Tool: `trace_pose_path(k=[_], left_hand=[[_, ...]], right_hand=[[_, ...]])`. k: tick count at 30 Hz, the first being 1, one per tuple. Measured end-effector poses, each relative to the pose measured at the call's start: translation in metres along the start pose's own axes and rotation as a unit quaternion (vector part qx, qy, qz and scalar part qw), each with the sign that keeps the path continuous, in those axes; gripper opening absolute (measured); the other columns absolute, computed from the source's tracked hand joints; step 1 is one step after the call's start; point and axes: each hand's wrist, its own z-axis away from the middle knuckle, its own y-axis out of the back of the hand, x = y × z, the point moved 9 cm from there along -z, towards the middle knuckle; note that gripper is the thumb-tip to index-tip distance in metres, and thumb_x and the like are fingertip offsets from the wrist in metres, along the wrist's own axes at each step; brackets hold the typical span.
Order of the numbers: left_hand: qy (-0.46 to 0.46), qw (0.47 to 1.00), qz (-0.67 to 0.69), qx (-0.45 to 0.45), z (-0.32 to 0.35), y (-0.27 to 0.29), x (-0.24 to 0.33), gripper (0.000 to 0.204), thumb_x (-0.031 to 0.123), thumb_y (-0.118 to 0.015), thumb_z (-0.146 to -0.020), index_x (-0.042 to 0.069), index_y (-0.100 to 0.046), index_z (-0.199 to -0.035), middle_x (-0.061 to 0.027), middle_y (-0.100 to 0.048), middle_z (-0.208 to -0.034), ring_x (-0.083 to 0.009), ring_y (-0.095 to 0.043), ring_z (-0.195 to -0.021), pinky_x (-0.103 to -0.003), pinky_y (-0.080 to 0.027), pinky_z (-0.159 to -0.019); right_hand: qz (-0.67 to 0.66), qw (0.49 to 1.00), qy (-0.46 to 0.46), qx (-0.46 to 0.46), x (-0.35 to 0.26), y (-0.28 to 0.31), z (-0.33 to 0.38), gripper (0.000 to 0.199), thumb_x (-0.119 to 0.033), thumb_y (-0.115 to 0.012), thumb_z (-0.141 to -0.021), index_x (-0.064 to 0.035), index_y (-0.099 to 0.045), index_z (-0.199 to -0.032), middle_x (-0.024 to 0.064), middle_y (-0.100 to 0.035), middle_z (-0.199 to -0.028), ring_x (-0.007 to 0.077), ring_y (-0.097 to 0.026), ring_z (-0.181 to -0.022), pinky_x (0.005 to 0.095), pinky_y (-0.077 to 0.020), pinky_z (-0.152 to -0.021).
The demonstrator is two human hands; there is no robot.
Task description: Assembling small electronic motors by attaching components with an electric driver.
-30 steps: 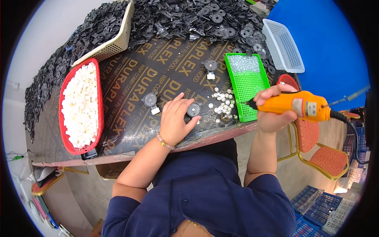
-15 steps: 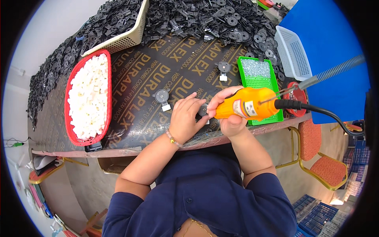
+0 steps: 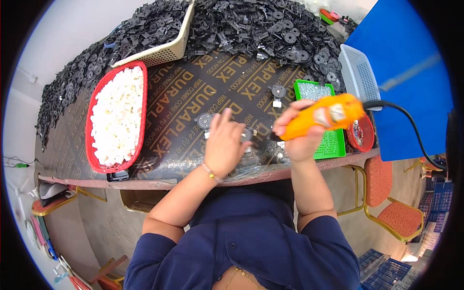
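Note:
My right hand (image 3: 303,140) grips an orange electric screwdriver (image 3: 325,116) with a black cable, its dark tip pointing left and held over the table near the green tray. My left hand (image 3: 224,145) lies low over the table, fingers stretched out and apart, slightly blurred. Between its thumb and fingers shows a round black plastic part (image 3: 246,135), partly covered. At its fingertips is another round black part (image 3: 205,121) with a white piece at its lower end. A third such part (image 3: 278,92) sits farther back. Small light-coloured pieces (image 3: 280,151) lie beside my right hand.
At left stands a red basket (image 3: 90,140) of white pieces. Black parts (image 3: 261,29) are heaped at the back beside a cream basket (image 3: 166,54). A green tray (image 3: 342,145) with screws, a red bowl (image 3: 369,133) and a white basket (image 3: 360,72) stand at right.
The screwdriver has moved right, away from the round black part by my left hand. My left hand has shifted slightly left toward the neighbouring part, and its fingers have spread.

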Motion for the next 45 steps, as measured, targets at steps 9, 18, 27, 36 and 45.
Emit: trace_pose_path(k=[9,18,27,36,45], left_hand=[[0.011,0.995,-0.094,0.014,-0.05,0.041,-0.011,0.063,0.025,-0.08,-0.07,0.006,-0.056,-0.124,-0.0229,-0.041,-0.141,-0.0373,-0.032,-0.138,-0.048,-0.025,-0.113],[-0.07,0.997,0.008,-0.03,-0.146,-0.078,0.02,0.023,0.02,-0.074,-0.075,0.01,-0.065,-0.094,-0.0083,-0.065,-0.105,-0.0277,-0.055,-0.113,-0.044,-0.037,-0.1],[-0.031,0.994,0.016,-0.1,-0.081,-0.043,0.018,0.022,0.016,-0.074,-0.072,0.007,-0.06,-0.086,-0.0099,-0.064,-0.081,-0.0295,-0.061,-0.088,-0.042,-0.041,-0.089],[-0.027,0.996,0.041,-0.08,-0.005,-0.011,0.02,0.038,0.014,-0.077,-0.07,0.008,-0.06,-0.104,-0.0073,-0.062,-0.106,-0.031,-0.05,-0.123,-0.049,-0.03,-0.106],[-0.007,0.999,-0.015,0.03,0.005,0.006,0.014,0.05,0.031,-0.079,-0.068,0.008,-0.064,-0.11,-0.0059,-0.066,-0.105,-0.032,-0.046,-0.131,-0.056,-0.009,-0.113]], right_hand=[[0.136,0.967,0.177,0.124,-0.115,0.089,0.008,0.081,-0.079,-0.054,-0.075,-0.0062,-0.052,-0.109,0.007,-0.061,-0.073,0.0137,-0.055,-0.054,0.0283,-0.0461,-0.05],[0.181,0.956,0.184,0.141,-0.106,0.124,0.01,0.076,-0.068,-0.061,-0.08,0.0005,-0.05,-0.11,0.0104,-0.059,-0.074,0.0159,-0.055,-0.056,0.0271,-0.0463,-0.052],[0.147,0.966,0.168,0.133,-0.079,0.147,0.012,0.073,-0.06,-0.07,-0.078,0.0005,-0.049,-0.112,0.0078,-0.062,-0.077,0.0131,-0.058,-0.061,0.0241,-0.0484,-0.056],[0.177,0.962,0.153,0.141,-0.072,0.15,0.006,0.073,-0.065,-0.066,-0.078,-0.0013,-0.049,-0.11,0.008,-0.061,-0.075,0.0143,-0.057,-0.058,0.0256,-0.0482,-0.054],[0.204,0.957,0.145,0.146,-0.073,0.144,0.004,0.073,-0.066,-0.065,-0.079,-0.0008,-0.049,-0.109,0.0084,-0.06,-0.075,0.0151,-0.056,-0.058,0.0256,-0.0474,-0.054]])
